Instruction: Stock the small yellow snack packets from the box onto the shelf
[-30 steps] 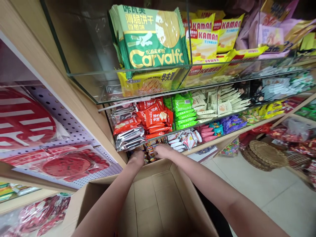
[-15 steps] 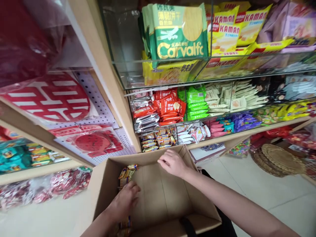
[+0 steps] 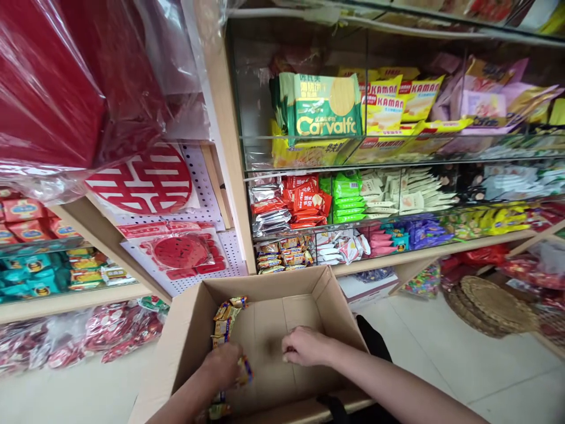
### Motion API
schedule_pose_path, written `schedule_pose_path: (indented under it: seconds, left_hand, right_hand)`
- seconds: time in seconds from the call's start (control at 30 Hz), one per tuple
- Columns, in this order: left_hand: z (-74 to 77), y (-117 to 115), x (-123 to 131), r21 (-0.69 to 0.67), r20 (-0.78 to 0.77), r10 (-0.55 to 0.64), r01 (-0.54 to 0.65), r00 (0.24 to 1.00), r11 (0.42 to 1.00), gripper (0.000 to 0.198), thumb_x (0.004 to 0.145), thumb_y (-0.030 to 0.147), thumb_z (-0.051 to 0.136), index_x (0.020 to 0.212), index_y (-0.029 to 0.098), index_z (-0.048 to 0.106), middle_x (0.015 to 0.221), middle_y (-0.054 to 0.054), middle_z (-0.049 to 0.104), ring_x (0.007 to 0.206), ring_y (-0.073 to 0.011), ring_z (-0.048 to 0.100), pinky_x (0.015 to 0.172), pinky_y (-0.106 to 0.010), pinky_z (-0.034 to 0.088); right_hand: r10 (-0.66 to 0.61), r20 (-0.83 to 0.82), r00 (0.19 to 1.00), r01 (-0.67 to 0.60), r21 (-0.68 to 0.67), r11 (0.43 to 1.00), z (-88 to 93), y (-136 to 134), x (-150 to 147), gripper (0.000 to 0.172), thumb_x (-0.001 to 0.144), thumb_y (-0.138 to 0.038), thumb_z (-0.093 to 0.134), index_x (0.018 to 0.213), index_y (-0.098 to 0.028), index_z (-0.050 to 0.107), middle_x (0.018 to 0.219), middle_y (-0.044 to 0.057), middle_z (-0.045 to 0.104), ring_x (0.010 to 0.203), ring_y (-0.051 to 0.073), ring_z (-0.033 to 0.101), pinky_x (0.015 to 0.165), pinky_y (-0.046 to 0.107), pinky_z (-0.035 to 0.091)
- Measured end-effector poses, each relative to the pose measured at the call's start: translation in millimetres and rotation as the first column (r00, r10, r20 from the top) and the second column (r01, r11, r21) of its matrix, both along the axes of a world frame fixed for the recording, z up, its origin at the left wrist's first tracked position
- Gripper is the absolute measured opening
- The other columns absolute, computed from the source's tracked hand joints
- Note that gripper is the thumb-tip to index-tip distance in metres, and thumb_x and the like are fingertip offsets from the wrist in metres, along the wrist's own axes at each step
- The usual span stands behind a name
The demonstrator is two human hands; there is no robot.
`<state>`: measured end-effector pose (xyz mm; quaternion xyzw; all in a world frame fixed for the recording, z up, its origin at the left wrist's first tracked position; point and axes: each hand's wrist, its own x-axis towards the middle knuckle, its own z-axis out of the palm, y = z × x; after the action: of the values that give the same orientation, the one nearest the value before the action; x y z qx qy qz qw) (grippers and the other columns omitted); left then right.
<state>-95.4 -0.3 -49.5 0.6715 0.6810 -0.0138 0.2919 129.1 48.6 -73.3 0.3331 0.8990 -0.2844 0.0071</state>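
An open cardboard box [image 3: 329, 294] sits below me in front of the snack shelves. Both my hands are inside it. My left hand [image 3: 224, 365] is closed round small yellow and blue snack packets [image 3: 245, 371] at the box's left wall, where more of the same packets [image 3: 225, 318] stand in a row. My right hand [image 3: 306, 346] hovers over the box floor with fingers curled in; what they hold, if anything, is hidden. The same kind of packets [image 3: 282, 256] fills the lowest shelf bin just beyond the box.
Glass-fronted shelves [image 3: 397, 153] hold biscuit bags, red, green and white packets. Red paper decorations [image 3: 145, 179] hang on a pegboard at left. Woven baskets [image 3: 489, 300] lie on the tiled floor at right. A wooden upright [image 3: 225, 147] divides the shelving.
Both hands have come back from the lowest shelf bin and down into the box. The left hand has sunk lower along the left wall; my view has tilted upward.
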Motion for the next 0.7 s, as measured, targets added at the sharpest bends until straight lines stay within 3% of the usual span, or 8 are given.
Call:
schedule_pose_path:
  seconds: [0.1,0.2,0.27,0.4,0.47,0.53,0.6,0.7]
  left_hand:
    - [14.7,7,19,-0.001,0.285,0.034,-0.035,0.958,0.999,0.024,0.078,0.038,0.046,0.075,0.017,0.056,0.069,-0.002,0.063,0.071,-0.0168,0.061,0.062,-0.028,0.045]
    - [26.0,10,46,-0.018,0.536,0.1,-0.107,0.838,0.994,0.038,0.08,0.05,0.035,0.087,0.017,0.052,0.074,-0.002,0.064,0.065,-0.0131,0.061,0.052,-0.022,0.042]
    - [31.5,10,61,-0.024,0.646,0.15,-0.177,0.748,0.984,0.044,0.078,0.055,0.036,0.092,0.016,0.05,0.074,-0.003,0.064,0.061,-0.0127,0.061,0.047,-0.021,0.041]
    - [38.7,10,76,0.005,0.779,0.219,-0.355,0.588,0.935,0.05,0.079,0.058,0.03,0.096,0.016,0.05,0.071,-0.003,0.064,0.055,-0.0127,0.058,0.048,-0.024,0.043]
    - [40.5,9,77,0.021,0.814,0.241,-0.441,0.529,0.897,0.049,0.079,0.058,0.031,0.094,0.016,0.051,0.067,-0.002,0.063,0.056,-0.0137,0.058,0.05,-0.025,0.044]
    - [40.7,7,78,0.018,0.834,0.269,-0.51,0.482,0.86,0.048,0.078,0.058,0.034,0.093,0.017,0.053,0.06,0.0,0.06,0.053,-0.0141,0.057,0.048,-0.025,0.043]
    - [39.4,5,78,-0.002,0.844,0.302,-0.561,0.443,0.828,0.048,0.077,0.058,0.035,0.091,0.016,0.054,0.054,0.002,0.058,0.049,-0.0138,0.055,0.046,-0.025,0.042]
    - [35.1,3,78,-0.05,0.851,0.346,-0.597,0.394,0.801,0.049,0.076,0.059,0.036,0.089,0.016,0.054,0.05,0.003,0.056,0.045,-0.0132,0.053,0.043,-0.024,0.04]
  right_hand:
    - [-0.261,-0.212,0.942,0.228,-0.167,0.959,6.9,-2,-10,0.042,0.079,-0.051,0.045,0.111,-0.023,0.05,0.101,0.005,0.063,0.088,0.015,0.06,0.07,0.022,0.046]
    - [-0.617,-0.344,0.708,0.417,-0.502,0.758,18.4,1,-22,0.043,0.083,-0.056,0.029,0.098,-0.019,0.046,0.082,0.004,0.061,0.063,0.014,0.06,0.048,0.021,0.046]
    - [-0.731,-0.356,0.582,0.496,-0.558,0.666,29.3,4,-26,0.043,0.084,-0.056,0.021,0.082,-0.02,0.044,0.067,0.001,0.054,0.049,0.011,0.054,0.037,0.019,0.04]
    - [-0.75,-0.463,0.472,0.528,-0.533,0.661,51.4,4,-28,0.038,0.081,-0.057,0.032,0.072,-0.021,0.04,0.061,-0.002,0.047,0.046,0.011,0.052,0.034,0.018,0.038]
    - [-0.812,-0.459,0.36,0.496,-0.643,0.583,57.3,0,-29,0.039,0.08,-0.059,0.03,0.075,-0.022,0.038,0.059,-0.003,0.047,0.041,0.011,0.049,0.033,0.019,0.038]
    - [-0.886,-0.398,0.237,0.473,-0.75,0.463,57.8,-5,-32,0.042,0.08,-0.062,0.027,0.073,-0.022,0.036,0.055,-0.003,0.047,0.036,0.01,0.045,0.03,0.019,0.035]
    - [-0.917,-0.36,0.172,0.482,-0.781,0.397,53.9,-9,-34,0.044,0.078,-0.064,0.028,0.07,-0.021,0.036,0.053,-0.003,0.047,0.034,0.009,0.043,0.029,0.019,0.032]
    - [-0.905,-0.391,0.166,0.522,-0.744,0.417,45.7,-11,-35,0.047,0.076,-0.066,0.032,0.067,-0.02,0.04,0.052,-0.003,0.045,0.035,0.009,0.043,0.029,0.02,0.031]
